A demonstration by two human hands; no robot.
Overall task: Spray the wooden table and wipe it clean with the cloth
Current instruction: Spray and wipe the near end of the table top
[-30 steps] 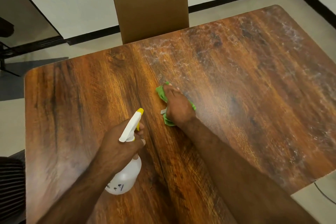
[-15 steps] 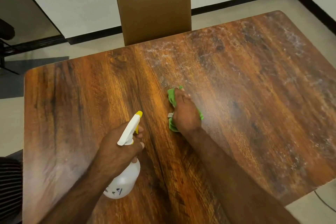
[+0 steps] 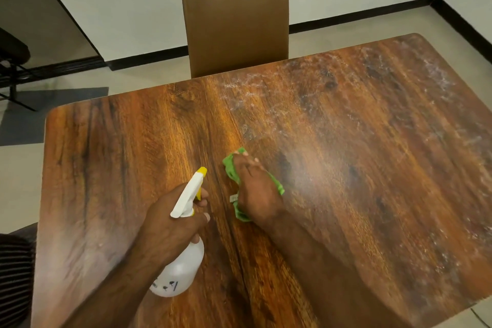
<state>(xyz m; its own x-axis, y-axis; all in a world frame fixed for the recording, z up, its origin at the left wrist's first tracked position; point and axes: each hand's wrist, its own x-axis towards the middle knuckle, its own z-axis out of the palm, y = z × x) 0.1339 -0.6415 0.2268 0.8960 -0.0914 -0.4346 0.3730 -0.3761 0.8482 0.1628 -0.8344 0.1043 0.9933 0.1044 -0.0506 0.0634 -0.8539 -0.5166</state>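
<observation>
— The fingers?
— The left hand's point(image 3: 170, 224) fingers grasp the white spray bottle point(image 3: 181, 271). The right hand's point(image 3: 259, 194) fingers, stretched out, press the green cloth point(image 3: 230, 169) onto the middle of the wooden surface point(image 3: 106, 154).
— Beyond?
— A brown chair point(image 3: 235, 21) stands at the far edge.

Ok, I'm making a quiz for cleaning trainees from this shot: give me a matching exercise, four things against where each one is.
Things:
1 spray bottle
2 green cloth
3 brown chair
4 white smears

Places:
A beyond the far edge of the wooden table
B gripped by the left hand
C spread over the tabletop's far and right side
D pressed under the right hand

Pairs: 1-B, 2-D, 3-A, 4-C
</observation>
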